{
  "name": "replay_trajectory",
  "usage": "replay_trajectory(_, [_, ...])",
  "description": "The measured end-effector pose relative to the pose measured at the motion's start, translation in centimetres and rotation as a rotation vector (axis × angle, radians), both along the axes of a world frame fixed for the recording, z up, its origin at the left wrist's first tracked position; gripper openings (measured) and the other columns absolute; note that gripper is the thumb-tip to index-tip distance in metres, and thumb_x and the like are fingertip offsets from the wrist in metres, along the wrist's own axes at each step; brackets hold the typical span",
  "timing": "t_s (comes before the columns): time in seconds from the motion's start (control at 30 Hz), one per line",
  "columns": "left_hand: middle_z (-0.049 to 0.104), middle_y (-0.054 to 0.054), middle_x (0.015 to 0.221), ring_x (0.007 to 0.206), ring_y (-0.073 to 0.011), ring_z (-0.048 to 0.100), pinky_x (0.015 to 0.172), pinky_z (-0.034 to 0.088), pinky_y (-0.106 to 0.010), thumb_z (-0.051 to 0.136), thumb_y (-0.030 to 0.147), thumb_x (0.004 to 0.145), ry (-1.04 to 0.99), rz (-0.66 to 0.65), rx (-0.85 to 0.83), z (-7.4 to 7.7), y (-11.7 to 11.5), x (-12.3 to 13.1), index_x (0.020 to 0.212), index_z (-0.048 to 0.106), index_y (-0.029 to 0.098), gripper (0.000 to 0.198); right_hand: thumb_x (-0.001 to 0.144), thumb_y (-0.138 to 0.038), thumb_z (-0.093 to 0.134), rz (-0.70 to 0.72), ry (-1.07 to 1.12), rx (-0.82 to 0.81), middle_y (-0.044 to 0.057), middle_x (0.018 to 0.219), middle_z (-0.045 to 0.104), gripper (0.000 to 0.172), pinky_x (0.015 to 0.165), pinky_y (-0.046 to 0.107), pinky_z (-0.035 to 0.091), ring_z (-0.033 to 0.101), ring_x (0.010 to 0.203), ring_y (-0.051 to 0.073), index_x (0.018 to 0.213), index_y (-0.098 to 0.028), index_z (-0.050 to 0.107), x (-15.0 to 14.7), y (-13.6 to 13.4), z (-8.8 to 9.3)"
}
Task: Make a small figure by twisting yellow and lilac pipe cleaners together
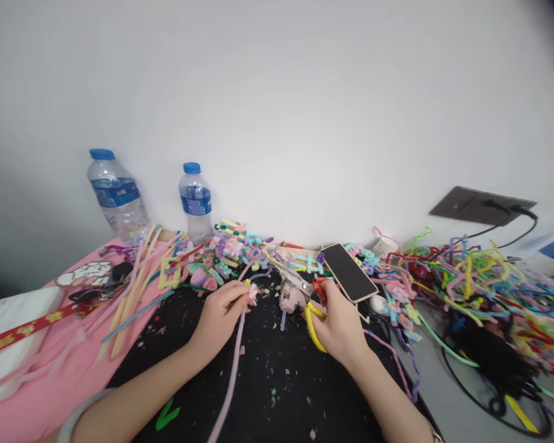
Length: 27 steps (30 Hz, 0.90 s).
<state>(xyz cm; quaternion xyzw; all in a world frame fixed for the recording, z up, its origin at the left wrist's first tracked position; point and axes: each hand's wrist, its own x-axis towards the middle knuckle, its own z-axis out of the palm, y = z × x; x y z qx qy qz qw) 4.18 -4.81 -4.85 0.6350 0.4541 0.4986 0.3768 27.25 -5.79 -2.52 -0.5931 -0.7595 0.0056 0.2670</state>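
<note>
My left hand (222, 314) is closed in a pinch on a long pale pink pipe cleaner (232, 375) that trails down over the black mat (268, 394) toward me. My right hand (339, 323) grips scissors (305, 295) with yellow and red handles; the metal blades point up and left toward the pipe cleaner's top end. A small pink glue gun (292, 299) lies between the two hands, just under the blades.
Two water bottles (117, 197) (196, 203) stand by the wall. A phone (349, 272) lies beside my right hand. Piles of coloured pipe cleaners (480, 277) cover the right side and the back middle (233, 249). A pink sheet (50, 381) and keys (96, 289) lie left. A wall socket (482, 206) holds a cable.
</note>
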Motion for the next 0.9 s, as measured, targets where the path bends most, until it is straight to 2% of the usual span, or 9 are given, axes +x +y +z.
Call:
replay_trajectory(0.13, [0.059,-0.004,0.079,0.073,-0.0169,0.057,0.063,0.049,-0.025,0.049,0.025,0.084,0.054,0.018,0.066,-0.2,-0.1,-0.1,0.075,0.064,0.019,0.018,0.07,-0.026,0.057,0.115,0.021,-0.02,0.005,0.084,0.061,0.017,0.061,0.026,0.042,0.058,0.072,0.019,0.084,-0.021,0.05,-0.4,-0.7,-0.1])
replay_trajectory(0.27, [0.058,-0.003,0.077,0.069,-0.0149,0.056,0.061,0.045,-0.024,0.048,0.019,0.085,0.14,0.028,0.144,-0.1,-0.1,-0.3,0.072,0.062,0.018,0.019,0.07,-0.027,0.06,0.194,0.007,-0.019,0.005,0.082,0.06,0.015,0.061,0.025,0.042,0.057,0.071,0.018,0.081,-0.021,0.05,-0.8,-1.1,-0.2])
replay_trajectory(0.4, [0.056,-0.001,0.071,0.063,-0.0134,0.054,0.059,0.041,-0.023,0.048,0.016,0.084,0.182,0.035,0.181,0.2,-0.2,-0.3,0.068,0.06,0.018,0.021,0.07,-0.029,0.062,0.203,-0.012,-0.022,0.004,0.08,0.058,0.02,0.061,0.025,0.042,0.056,0.069,0.017,0.085,-0.02,0.053,-1.1,-1.2,-0.2])
replay_trajectory(0.9, [0.055,-0.002,0.07,0.067,-0.0142,0.054,0.061,0.042,-0.023,0.046,0.017,0.086,0.212,0.031,0.214,0.2,-0.2,-0.5,0.065,0.058,0.017,0.025,0.068,-0.027,0.062,0.216,-0.041,-0.023,0.003,0.079,0.059,0.022,0.061,0.023,0.042,0.057,0.07,0.016,0.087,-0.019,0.055,-1.0,-1.1,-0.3])
